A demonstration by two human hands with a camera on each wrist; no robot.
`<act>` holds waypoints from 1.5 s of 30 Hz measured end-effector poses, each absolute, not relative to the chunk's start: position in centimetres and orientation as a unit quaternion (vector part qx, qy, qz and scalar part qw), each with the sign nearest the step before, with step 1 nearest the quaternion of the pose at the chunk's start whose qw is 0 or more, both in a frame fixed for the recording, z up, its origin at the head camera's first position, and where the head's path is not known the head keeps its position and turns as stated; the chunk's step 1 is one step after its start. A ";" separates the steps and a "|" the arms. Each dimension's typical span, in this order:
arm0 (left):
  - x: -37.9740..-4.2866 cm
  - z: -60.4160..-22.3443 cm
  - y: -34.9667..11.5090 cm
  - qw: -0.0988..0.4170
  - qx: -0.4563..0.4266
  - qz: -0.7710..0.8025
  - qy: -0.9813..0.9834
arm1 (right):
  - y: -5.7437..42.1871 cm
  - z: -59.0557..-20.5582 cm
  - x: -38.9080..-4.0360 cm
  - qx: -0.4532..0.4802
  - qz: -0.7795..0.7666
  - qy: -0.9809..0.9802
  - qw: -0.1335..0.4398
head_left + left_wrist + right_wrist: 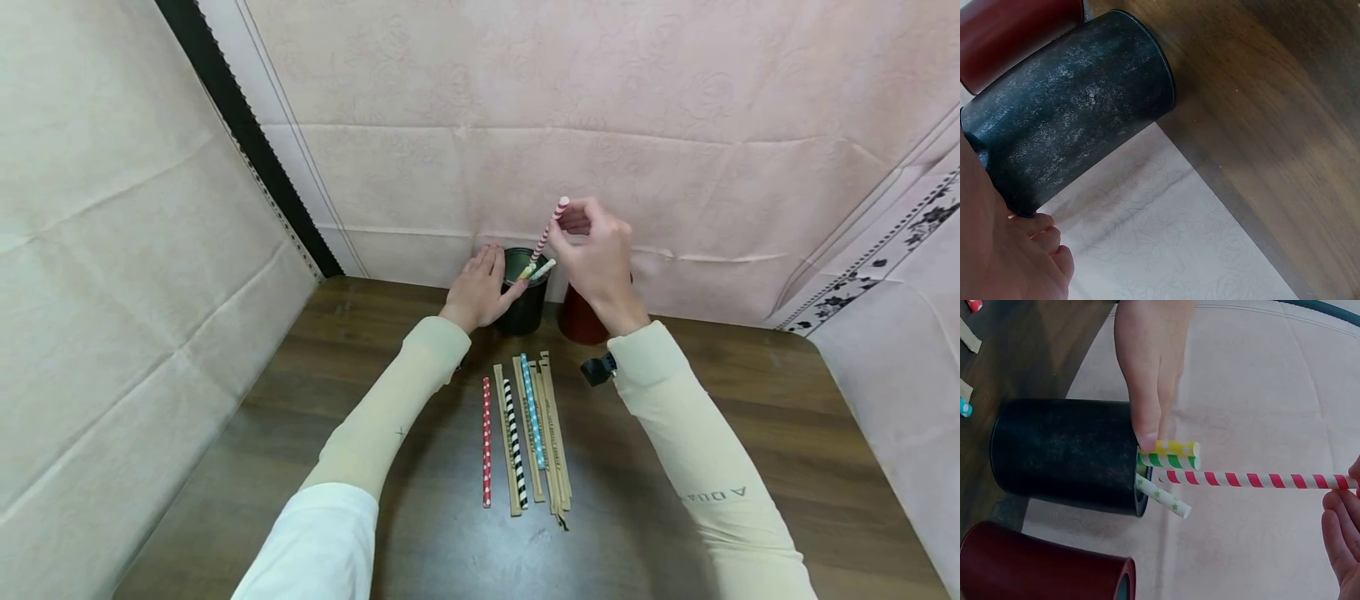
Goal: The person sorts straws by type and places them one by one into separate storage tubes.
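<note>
A black cylindrical cup point(522, 308) stands upright at the back of the table. My left hand point(480, 287) steadies it at the rim, fingers along its left side and thumb point(1145, 428) at the front rim beside the straws. Inside the cup are a yellow dotted straw point(1179, 448), a green-striped straw point(1172, 461) and a white straw with green stars point(1166, 497). Above the cup, my right hand point(596, 254) pinches a red-and-white striped paper straw point(1241, 480) near its upper end. The straw's lower end is at the cup's mouth.
A dark red cup point(579, 321) stands just right of the black one. In front lie a red dotted straw point(487, 442), a black-striped straw point(515, 442), a blue dotted straw point(532, 408) and several brown paper-wrapped straws point(555, 433). A cloth wall point(600, 150) rises behind.
</note>
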State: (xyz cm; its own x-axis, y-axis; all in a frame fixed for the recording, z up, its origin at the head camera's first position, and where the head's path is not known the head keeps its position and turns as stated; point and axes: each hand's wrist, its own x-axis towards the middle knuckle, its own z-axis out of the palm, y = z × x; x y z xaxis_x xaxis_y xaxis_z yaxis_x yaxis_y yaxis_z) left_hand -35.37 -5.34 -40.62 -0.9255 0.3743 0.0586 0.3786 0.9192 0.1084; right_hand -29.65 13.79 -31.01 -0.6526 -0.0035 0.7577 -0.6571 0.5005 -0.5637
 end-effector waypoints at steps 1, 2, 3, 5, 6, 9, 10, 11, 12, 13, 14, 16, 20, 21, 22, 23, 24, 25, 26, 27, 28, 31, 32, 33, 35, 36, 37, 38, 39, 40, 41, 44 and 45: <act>-35.4 -40.7 -5.3 0.018 -0.193 -0.060 -0.979 | 13.7 -31.1 -29.8 0.209 0.448 -0.792 0.359; -35.4 -40.7 -5.3 0.018 -0.193 -0.061 -0.979 | 13.5 -31.1 -29.9 0.207 0.444 -0.797 0.353; -35.4 -40.7 -5.3 0.017 -0.193 -0.063 -0.979 | 13.4 -31.1 -30.0 0.199 0.440 -0.806 0.342; -35.4 -40.7 -5.3 0.016 -0.192 -0.067 -0.979 | 13.2 -30.9 -29.9 0.178 0.427 -0.831 0.308; -35.5 -40.7 -5.3 0.016 -0.191 -0.068 -0.979 | 13.1 -30.7 -29.7 0.168 0.420 -0.844 0.289; -35.5 -40.7 -5.3 0.018 -0.190 -0.071 -0.979 | 13.1 -30.4 -29.0 0.146 0.406 -0.869 0.243; -35.5 -40.6 -5.3 0.019 -0.190 -0.071 -0.979 | 13.2 -30.3 -28.8 0.146 0.401 -0.873 0.237; -35.5 -40.6 -5.2 0.020 -0.189 -0.071 -0.979 | 13.2 -30.3 -28.6 0.149 0.397 -0.875 0.234; -35.4 -40.6 -5.2 0.021 -0.189 -0.071 -0.979 | 13.3 -30.3 -28.3 0.153 0.392 -0.877 0.232; -35.4 -40.5 -5.2 0.021 -0.189 -0.070 -0.979 | 13.4 -30.3 -28.0 0.158 0.388 -0.878 0.230; -35.4 -40.5 -5.2 0.022 -0.188 -0.070 -0.979 | 13.5 -30.3 -27.8 0.163 0.381 -0.881 0.229; -35.4 -40.4 -5.2 0.021 -0.187 -0.069 -0.980 | 13.7 -30.4 -27.3 0.174 0.368 -0.885 0.226; -35.3 -40.4 -5.3 0.018 -0.187 -0.070 -0.980 | 14.1 -30.5 -26.2 0.190 0.346 -0.892 0.222; -35.2 -40.4 -5.3 0.018 -0.187 -0.071 -0.980 | 14.1 -30.5 -26.0 0.194 0.341 -0.893 0.222; -35.2 -40.4 -5.3 0.017 -0.186 -0.072 -0.980 | 14.2 -30.5 -25.7 0.198 0.337 -0.893 0.222; -35.2 -40.4 -5.3 0.015 -0.186 -0.073 -0.980 | 14.3 -30.5 -25.5 0.203 0.332 -0.894 0.222; -35.2 -40.4 -5.3 0.015 -0.186 -0.073 -0.980 | 14.3 -30.5 -25.2 0.207 0.327 -0.895 0.223; -35.2 -40.4 -5.3 0.016 -0.186 -0.072 -0.980 | 14.4 -30.5 -24.9 0.213 0.323 -0.895 0.222; -35.3 -40.4 -5.3 0.016 -0.186 -0.072 -0.980 | 14.5 -30.5 -24.7 0.217 0.319 -0.896 0.222; -35.3 -40.4 -5.3 0.017 -0.186 -0.071 -0.980 | 14.6 -30.5 -24.4 0.221 0.314 -0.896 0.221; -35.3 -40.4 -5.3 0.017 -0.187 -0.070 -0.980 | 14.6 -30.6 -24.2 0.224 0.310 -0.897 0.221; -35.4 -40.5 -5.4 0.021 -0.189 -0.071 -0.979 | 14.8 -30.6 -23.5 0.234 0.300 -0.898 0.221; -35.4 -40.5 -5.4 0.020 -0.189 -0.072 -0.979 | 14.9 -30.6 -23.3 0.236 0.297 -0.898 0.222; -35.4 -40.5 -5.4 0.020 -0.189 -0.074 -0.979 | 15.0 -30.7 -23.2 0.239 0.295 -0.897 0.224; -35.4 -40.5 -5.4 0.019 -0.190 -0.077 -0.979 | 15.0 -30.7 -22.8 0.248 0.294 -0.896 0.223; -35.4 -40.5 -5.4 0.019 -0.189 -0.078 -0.979 | 14.9 -30.7 -22.6 0.251 0.294 -0.895 0.222; -35.4 -40.5 -5.4 0.018 -0.189 -0.079 -0.979 | 14.9 -30.8 -22.4 0.253 0.293 -0.895 0.220; -35.4 -40.6 -5.4 0.018 -0.189 -0.079 -0.979 | 14.8 -30.8 -22.2 0.255 0.292 -0.896 0.217; -35.4 -40.6 -5.4 0.018 -0.189 -0.079 -0.979 | 14.8 -30.9 -22.1 0.256 0.292 -0.896 0.214; -35.4 -40.6 -5.4 0.018 -0.190 -0.079 -0.978 | 14.7 -31.0 -21.9 0.256 0.291 -0.898 0.209; -35.4 -40.6 -5.4 0.017 -0.190 -0.081 -0.978 | 14.7 -31.1 -21.8 0.255 0.290 -0.900 0.205; -35.4 -40.7 -5.4 0.018 -0.192 -0.084 -0.978 | 14.5 -31.4 -21.4 0.250 0.281 -0.908 0.185; -35.4 -40.8 -5.4 0.017 -0.192 -0.085 -0.977 | 14.4 -31.6 -21.4 0.249 0.278 -0.911 0.176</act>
State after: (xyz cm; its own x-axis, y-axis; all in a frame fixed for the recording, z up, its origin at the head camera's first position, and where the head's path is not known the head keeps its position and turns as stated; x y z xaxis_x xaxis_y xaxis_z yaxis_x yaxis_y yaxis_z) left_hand -35.42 -5.42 -40.79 -0.9253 0.3734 0.0663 0.3792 0.9114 0.1595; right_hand -21.36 14.42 -31.56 -0.8141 -0.3550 0.4595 -0.5513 0.7212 -0.4194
